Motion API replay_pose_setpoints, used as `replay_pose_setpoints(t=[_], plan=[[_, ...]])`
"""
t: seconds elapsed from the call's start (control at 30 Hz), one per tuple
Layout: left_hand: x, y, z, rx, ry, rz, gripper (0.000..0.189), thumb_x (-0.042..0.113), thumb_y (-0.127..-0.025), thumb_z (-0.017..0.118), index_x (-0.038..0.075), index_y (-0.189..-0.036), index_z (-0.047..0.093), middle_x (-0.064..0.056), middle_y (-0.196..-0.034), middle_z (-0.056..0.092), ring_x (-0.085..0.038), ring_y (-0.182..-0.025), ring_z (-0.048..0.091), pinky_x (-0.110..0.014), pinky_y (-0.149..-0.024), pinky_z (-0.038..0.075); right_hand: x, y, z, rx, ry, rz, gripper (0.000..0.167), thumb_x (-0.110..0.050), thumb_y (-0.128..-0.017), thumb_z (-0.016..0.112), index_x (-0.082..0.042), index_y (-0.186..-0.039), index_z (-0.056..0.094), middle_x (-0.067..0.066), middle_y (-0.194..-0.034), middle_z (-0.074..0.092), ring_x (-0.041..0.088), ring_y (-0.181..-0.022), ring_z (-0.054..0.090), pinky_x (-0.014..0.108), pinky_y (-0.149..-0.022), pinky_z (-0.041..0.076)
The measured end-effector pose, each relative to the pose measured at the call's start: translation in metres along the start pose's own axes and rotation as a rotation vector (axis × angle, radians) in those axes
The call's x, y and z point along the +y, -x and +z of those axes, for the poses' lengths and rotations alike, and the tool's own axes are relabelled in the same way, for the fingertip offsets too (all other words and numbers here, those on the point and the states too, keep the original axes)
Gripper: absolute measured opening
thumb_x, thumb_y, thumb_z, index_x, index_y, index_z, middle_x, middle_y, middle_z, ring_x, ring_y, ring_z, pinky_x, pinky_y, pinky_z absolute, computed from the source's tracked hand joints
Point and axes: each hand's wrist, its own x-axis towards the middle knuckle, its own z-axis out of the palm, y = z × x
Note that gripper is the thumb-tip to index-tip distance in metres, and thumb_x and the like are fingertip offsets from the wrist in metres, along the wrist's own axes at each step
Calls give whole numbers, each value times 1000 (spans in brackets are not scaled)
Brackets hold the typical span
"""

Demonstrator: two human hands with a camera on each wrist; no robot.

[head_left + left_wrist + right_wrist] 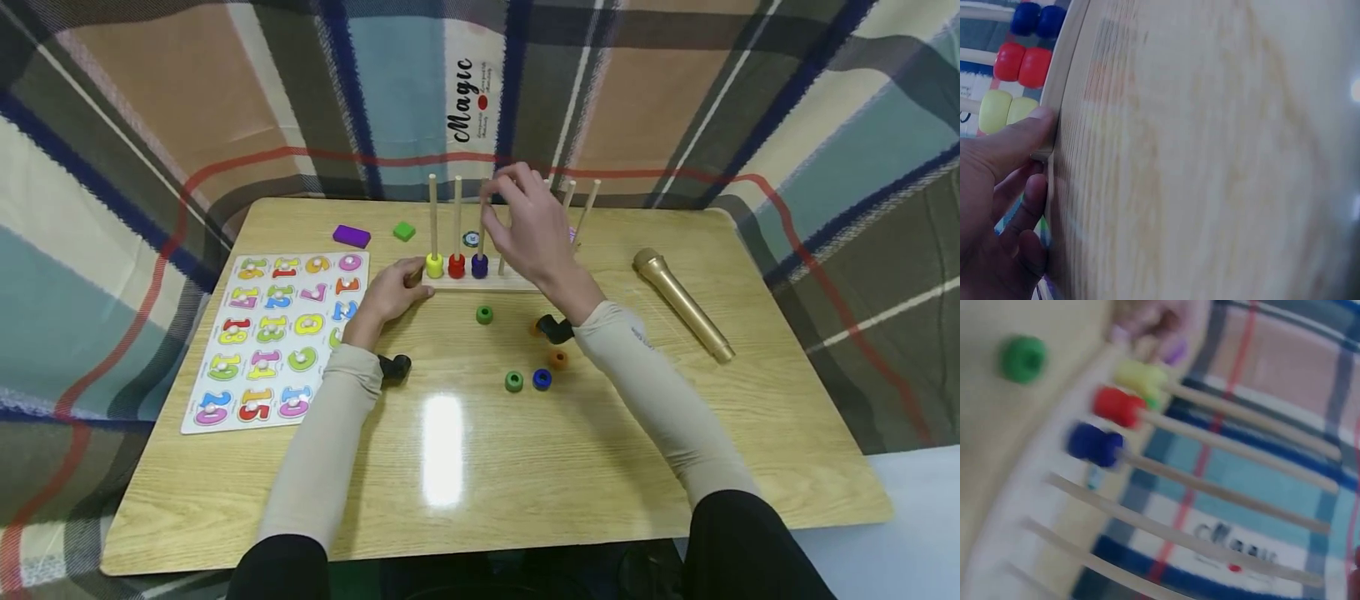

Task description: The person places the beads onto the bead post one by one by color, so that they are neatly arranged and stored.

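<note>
A wooden peg rack (480,285) stands toward the back of the table with a row of upright pegs. Yellow beads (434,266), red beads (457,267) and blue beads (479,267) sit low on its three leftmost pegs, two on each. My left hand (390,296) grips the rack's left end, the thumb (1038,125) on top of the base beside the yellow beads. Over the pegs, my right hand (532,229) is raised with loosely bent fingers near the top of the blue beads' peg; no bead shows in it.
Loose green (484,315), blue (542,379) and orange (557,358) beads lie in front of the rack. A number puzzle board (352,333) is at the left, a gold microphone-shaped cylinder (682,304) at the right. Purple (352,236) and green (404,231) blocks lie behind.
</note>
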Motion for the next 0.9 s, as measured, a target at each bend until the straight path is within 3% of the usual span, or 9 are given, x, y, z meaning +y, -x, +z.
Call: replay_pose_setpoints(t=[0.07,0.13,0.3,0.4,0.6,0.7,0.8,0.9], plan=[[2,-1,-1,0,-7,0,68,23,-105,72,10,-165,43,-16,-170,40,-41,-150,45,-55,-127,32,-1,19,6,-22,-12,-51,6,-5,-97,70,-3,-102,74,12,-106,73,30,-92,68,38,-74,57],[3,-3,-1,0,-13,-1,68,23,-105,72,10,-165,43,-16,-169,41,-41,-148,46,-56,-126,33,-1,38,13,-153,-3,-37,6,-6,-96,71,-4,-101,75,11,-100,74,27,-87,70,37,-72,58],[3,-3,-1,-2,-20,-2,68,23,-105,71,9,-165,42,-17,-167,44,-40,-135,53,-56,-122,37,2,72,33,-626,113,111,40,-24,-103,72,-5,-138,68,15,-124,71,30,-107,69,44,-86,62],[1,-1,0,-3,-16,-1,68,23,-105,72,8,-165,42,-18,-165,45,-39,-129,54,-57,-121,38,5,85,43,-760,150,127,48,-29,-105,70,-5,-147,62,17,-129,67,33,-112,66,47,-91,60],[2,1,-1,3,-6,-2,69,22,-105,72,8,-165,42,-18,-169,41,-41,-139,51,-56,-125,35,6,101,48,-716,119,65,26,-20,-102,76,-5,-123,71,12,-111,72,28,-96,71,44,-83,61],[1,1,-1,9,-3,-5,68,22,-105,71,9,-165,42,-16,-170,40,-40,-140,51,-56,-124,35,5,105,46,-693,101,58,21,-18,-101,76,-7,-119,72,11,-108,73,26,-92,71,42,-81,61],[0,0,0,11,-8,-4,68,22,-105,71,9,-165,42,-16,-170,40,-39,-139,52,-56,-124,36,6,97,36,-655,72,84,22,-18,-101,75,-7,-120,73,11,-110,74,26,-93,72,41,-78,61],[-1,-1,1,8,-11,-4,68,23,-105,71,9,-165,42,-15,-170,41,-38,-138,52,-55,-124,36,9,77,17,-528,15,129,27,-16,-101,75,-6,-125,71,12,-115,74,27,-92,72,36,-69,60]])
